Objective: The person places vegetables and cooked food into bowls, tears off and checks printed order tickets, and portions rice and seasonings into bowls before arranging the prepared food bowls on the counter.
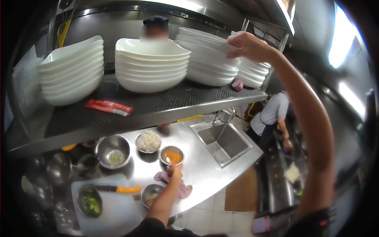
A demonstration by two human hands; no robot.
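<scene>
Raised to the upper right, my right hand has its fingers around the rim area of a stack of white bowls on the shelf; what it grips, if anything, is hard to make out. Low on the steel counter, my left hand touches the near rim of a small metal bowl of orange shreds. Its fingertips are partly hidden. A purple cloth lies under my left wrist. Another metal bowl stands left of the forearm.
The shelf also holds other bowl stacks and a red packet. Below are a bowl of white food, an orange-handled knife on a cutting board, and a sink. A co-worker stands at right.
</scene>
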